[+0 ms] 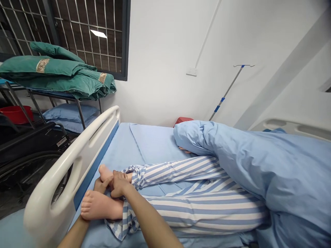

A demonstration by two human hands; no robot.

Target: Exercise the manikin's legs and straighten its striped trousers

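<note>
Two bare feet stick out of blue-and-white striped trousers (pixel 181 208) on the bed. My left forearm passes behind the near foot (pixel 100 206), which hides part of it. Beyond it, my left hand (pixel 101 186) grips the far foot (pixel 103 171) from its near side. Over the ankle of that same foot lies my right hand (pixel 120 182), its fingers curled round just below the bunched trouser cuff (pixel 137 175). Both hands are close together, and some of their fingertips are hidden. A light blue quilt (pixel 240 155) covers the body above the thighs.
A white bed end board (pixel 77 151) rises just left of the feet. Further left are a black wheelchair (pixel 33 148), a red basin (pixel 17 114) and folded green bedding (pixel 57 74) on a rack. An IV pole (pixel 229 90) stands by the wall.
</note>
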